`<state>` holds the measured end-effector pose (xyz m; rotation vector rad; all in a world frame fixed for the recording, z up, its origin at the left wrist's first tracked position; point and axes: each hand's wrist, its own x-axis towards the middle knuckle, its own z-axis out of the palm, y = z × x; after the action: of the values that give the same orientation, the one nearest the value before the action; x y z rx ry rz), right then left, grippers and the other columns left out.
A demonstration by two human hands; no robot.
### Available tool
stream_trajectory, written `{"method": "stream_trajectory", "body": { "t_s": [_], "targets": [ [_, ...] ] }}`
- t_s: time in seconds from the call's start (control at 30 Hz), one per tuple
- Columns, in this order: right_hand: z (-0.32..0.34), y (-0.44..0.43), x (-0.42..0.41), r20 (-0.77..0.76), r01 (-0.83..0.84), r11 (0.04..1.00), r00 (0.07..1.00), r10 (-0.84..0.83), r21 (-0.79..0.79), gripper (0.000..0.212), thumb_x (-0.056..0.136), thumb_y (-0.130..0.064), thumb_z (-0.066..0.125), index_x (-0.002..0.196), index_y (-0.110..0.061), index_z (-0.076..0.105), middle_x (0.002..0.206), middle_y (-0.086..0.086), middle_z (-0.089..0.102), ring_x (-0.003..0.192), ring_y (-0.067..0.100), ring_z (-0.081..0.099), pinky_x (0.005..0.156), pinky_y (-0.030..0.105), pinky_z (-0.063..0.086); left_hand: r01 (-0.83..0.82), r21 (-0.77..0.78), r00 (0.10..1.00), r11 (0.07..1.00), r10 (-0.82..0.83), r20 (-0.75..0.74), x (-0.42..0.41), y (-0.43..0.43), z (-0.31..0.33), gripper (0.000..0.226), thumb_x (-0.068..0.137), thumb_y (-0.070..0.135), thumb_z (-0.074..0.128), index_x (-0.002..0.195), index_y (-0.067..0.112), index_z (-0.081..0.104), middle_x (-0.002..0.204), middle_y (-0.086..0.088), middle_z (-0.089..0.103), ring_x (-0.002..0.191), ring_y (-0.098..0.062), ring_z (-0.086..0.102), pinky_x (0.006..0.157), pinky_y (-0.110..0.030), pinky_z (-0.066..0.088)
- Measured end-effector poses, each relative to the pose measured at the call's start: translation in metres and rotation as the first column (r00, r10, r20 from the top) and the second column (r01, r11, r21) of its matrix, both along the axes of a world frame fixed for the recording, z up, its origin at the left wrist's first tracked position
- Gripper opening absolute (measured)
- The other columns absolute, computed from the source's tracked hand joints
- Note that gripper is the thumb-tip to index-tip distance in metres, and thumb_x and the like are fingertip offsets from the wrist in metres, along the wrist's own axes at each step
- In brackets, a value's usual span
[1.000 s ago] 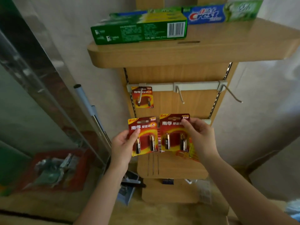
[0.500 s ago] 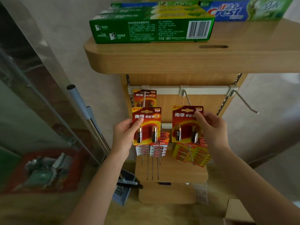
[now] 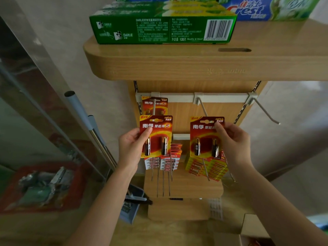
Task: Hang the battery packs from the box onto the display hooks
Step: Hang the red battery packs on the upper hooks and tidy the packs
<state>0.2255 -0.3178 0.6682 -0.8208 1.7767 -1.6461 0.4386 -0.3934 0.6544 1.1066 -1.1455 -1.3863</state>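
Observation:
My left hand (image 3: 130, 148) grips a red battery pack (image 3: 157, 136) by its left edge, upright, just below the left display hook (image 3: 154, 108). One more red pack (image 3: 153, 105) hangs on that hook, behind. My right hand (image 3: 234, 142) pinches a second red battery pack (image 3: 204, 137) at its top right, its hang hole near the tip of the middle hook (image 3: 202, 108). The right hook (image 3: 266, 112) is bare. A corner of the cardboard box (image 3: 253, 226) shows at the bottom right.
A wooden shelf (image 3: 195, 63) overhangs the hooks, carrying green and blue toothpaste boxes (image 3: 163, 29). Lower hooks hold other battery packs (image 3: 207, 167). A mop handle (image 3: 85, 119) leans at the left. A blue dustpan (image 3: 131, 206) lies on the floor.
Both hands rose with their packs and drew apart; the right pack moved up to the middle hook, the left pack up under the left hook. The view came closer to the rack.

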Motion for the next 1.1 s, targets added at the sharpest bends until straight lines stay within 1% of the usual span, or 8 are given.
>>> {"method": "stream_trajectory", "body": {
  "t_s": [0.13,0.4,0.5,0.63,0.8,0.93,1.03,1.1],
  "targets": [
    [0.001,0.001,0.000,-0.010,-0.027,1.000,1.000,0.027,0.009,0.015,0.089,-0.029,0.057,0.092,-0.017,0.064,0.086,-0.003,0.069,0.087,0.014,0.067,0.064,0.019,0.050,-0.025,0.003,0.999,1.000,0.025,-0.023,0.001,0.000,-0.002,0.006,0.084,0.024,0.063,0.087,0.020,0.067,0.076,0.011,0.074,0.076,-0.006,0.071,0.058,-0.014,0.054],
    [0.001,0.004,-0.007,0.067,-0.051,0.999,0.997,0.050,0.005,0.012,0.089,-0.028,0.056,0.083,-0.019,0.061,0.084,-0.001,0.068,0.083,0.014,0.066,0.070,0.026,0.052,-0.014,0.034,1.000,0.999,0.015,-0.010,0.006,-0.007,-0.003,0.011,0.083,0.026,0.063,0.092,0.020,0.067,0.086,0.005,0.073,0.080,-0.010,0.071,0.066,-0.023,0.055],
    [-0.002,-0.003,-0.010,0.054,-0.059,0.998,0.997,0.058,0.032,0.013,0.090,-0.028,0.055,0.089,-0.017,0.062,0.086,0.000,0.068,0.082,0.012,0.066,0.066,0.024,0.051,-0.022,0.061,1.000,0.998,0.022,0.012,0.005,-0.013,-0.006,0.016,0.084,0.027,0.063,0.096,0.018,0.066,0.091,0.001,0.072,0.084,-0.012,0.070,0.070,-0.027,0.053],
    [-0.006,-0.021,-0.017,-0.022,-0.053,0.995,0.998,0.055,0.087,0.021,0.090,-0.030,0.056,0.097,-0.012,0.064,0.084,0.000,0.068,0.079,0.013,0.064,0.063,0.024,0.048,-0.013,0.048,0.998,0.999,0.010,0.067,-0.002,-0.025,-0.007,0.017,0.085,0.028,0.062,0.097,0.016,0.065,0.089,0.002,0.072,0.080,-0.009,0.070,0.063,-0.020,0.054],
    [-0.010,-0.054,-0.032,-0.141,-0.054,0.980,0.987,0.082,0.193,0.027,0.088,-0.034,0.058,0.100,-0.012,0.067,0.095,0.006,0.071,0.090,0.024,0.066,0.080,0.039,0.054,0.003,-0.059,0.983,0.998,0.008,0.184,-0.012,-0.053,-0.002,0.013,0.089,0.025,0.057,0.093,0.014,0.063,0.084,0.002,0.069,0.072,-0.005,0.068,0.058,-0.016,0.054],
    [-0.008,-0.079,-0.040,-0.268,0.011,0.973,0.962,0.052,0.230,0.030,0.090,-0.031,0.056,0.103,-0.008,0.068,0.096,0.008,0.070,0.083,0.019,0.061,0.069,0.028,0.047,-0.019,-0.069,0.961,0.997,0.037,0.274,-0.024,-0.076,0.002,0.019,0.092,0.025,0.053,0.096,0.008,0.061,0.084,-0.003,0.066,0.080,-0.021,0.065,0.066,-0.028,0.052],
    [-0.002,-0.091,-0.042,-0.406,0.033,0.959,0.910,0.089,0.283,0.030,0.092,-0.030,0.052,0.101,-0.005,0.067,0.083,0.004,0.064,0.070,0.016,0.055,0.051,0.021,0.036,-0.026,-0.042,0.889,0.999,0.042,0.455,-0.033,-0.088,0.006,0.030,0.095,0.030,0.046,0.100,0.003,0.059,0.089,-0.008,0.062,0.081,-0.022,0.060,0.060,-0.023,0.046],
    [0.005,-0.091,-0.042,-0.463,0.053,0.948,0.880,0.105,0.314,0.027,0.095,-0.025,0.049,0.107,-0.007,0.064,0.085,0.004,0.061,0.063,0.011,0.052,0.048,0.018,0.031,-0.015,-0.014,0.838,1.000,0.020,0.546,-0.036,-0.093,0.007,0.035,0.096,0.035,0.043,0.103,0.003,0.058,0.094,-0.011,0.062,0.084,-0.023,0.060,0.061,-0.025,0.046]
  ]
}}
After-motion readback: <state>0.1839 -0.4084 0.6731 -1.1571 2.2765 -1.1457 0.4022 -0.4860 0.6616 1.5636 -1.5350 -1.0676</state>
